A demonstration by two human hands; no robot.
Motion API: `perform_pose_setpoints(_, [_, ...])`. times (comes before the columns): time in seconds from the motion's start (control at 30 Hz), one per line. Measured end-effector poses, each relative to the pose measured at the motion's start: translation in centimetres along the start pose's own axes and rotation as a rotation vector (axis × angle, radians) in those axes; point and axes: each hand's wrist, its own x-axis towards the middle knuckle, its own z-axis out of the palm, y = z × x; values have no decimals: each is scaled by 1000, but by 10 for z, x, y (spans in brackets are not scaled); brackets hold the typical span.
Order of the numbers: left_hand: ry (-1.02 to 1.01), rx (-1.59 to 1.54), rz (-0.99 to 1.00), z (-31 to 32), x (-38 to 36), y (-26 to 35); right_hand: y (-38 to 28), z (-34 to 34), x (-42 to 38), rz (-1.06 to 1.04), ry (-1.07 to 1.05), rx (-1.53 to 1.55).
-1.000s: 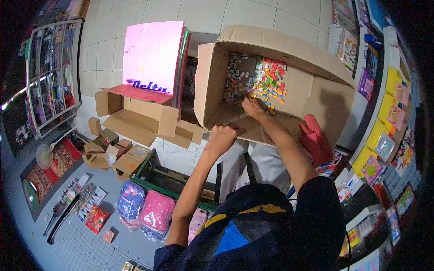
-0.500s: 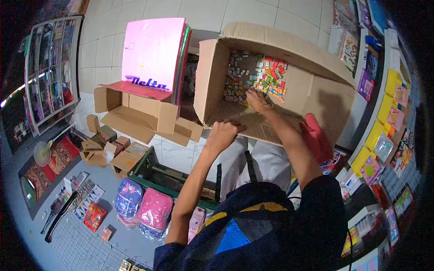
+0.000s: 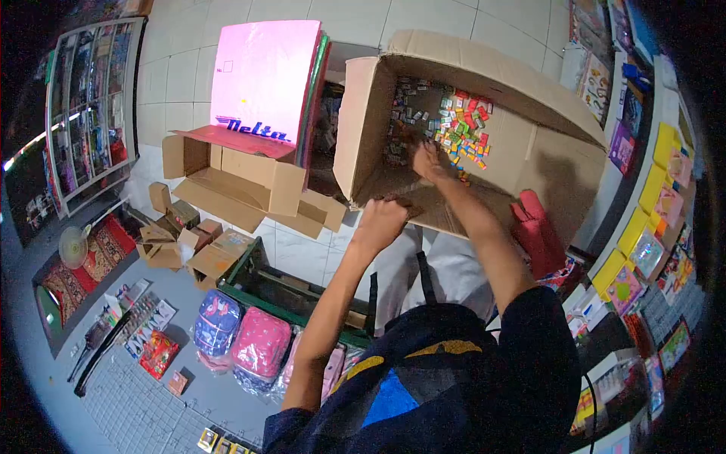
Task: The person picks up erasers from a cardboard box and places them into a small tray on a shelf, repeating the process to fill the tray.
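A large open cardboard box (image 3: 548, 170) holds many small colourful pieces (image 3: 463, 125) on its floor, spread toward the left part. My right hand (image 3: 429, 161) reaches down inside, at the near edge of these pieces; its fingertips are blurred and dark, so what they hold is not clear. My left hand (image 3: 383, 221) is closed over the box's near rim at the left corner, its fingers curled round the cardboard.
Left of the box stand a pink "Delta" sheet stack (image 3: 265, 79) and a smaller open carton (image 3: 234, 180). A green crate (image 3: 249, 276) and wrapped bags (image 3: 261, 342) are at lower left. A red rolled item (image 3: 535, 234) lies near my right forearm.
My right hand has shifted slightly within the box, among the small pieces. The whole view has moved a little, while my left hand stays on the rim.
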Motion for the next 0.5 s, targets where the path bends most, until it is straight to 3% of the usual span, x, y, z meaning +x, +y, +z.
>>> perform_pose_setpoints(0.07, [-44,26,-4,-9,0,2,-68,-229,-65,98,-346,130])
perform_pose_setpoints(0.17, [-13,23,17,-26,2,5,-6,-136,-52,4,124,351])
perform_pose_setpoints(0.2, [11,14,25,-29,1,5,3,-150,-54,31,-134,452])
perform_pose_setpoints(0.3, [27,-47,22,-25,2,5,15,-153,-79,-76,-246,399])
perform_pose_setpoints(0.37, [-76,-65,-33,-26,6,5,-5,-187,-94,75,-324,528])
perform_pose_setpoints(0.43, [-131,-74,-60,-25,2,5,22,-105,-77,72,-193,495])
perform_pose_setpoints(0.5, [-111,-74,-58,-22,2,4,23,-96,-69,75,-232,540])
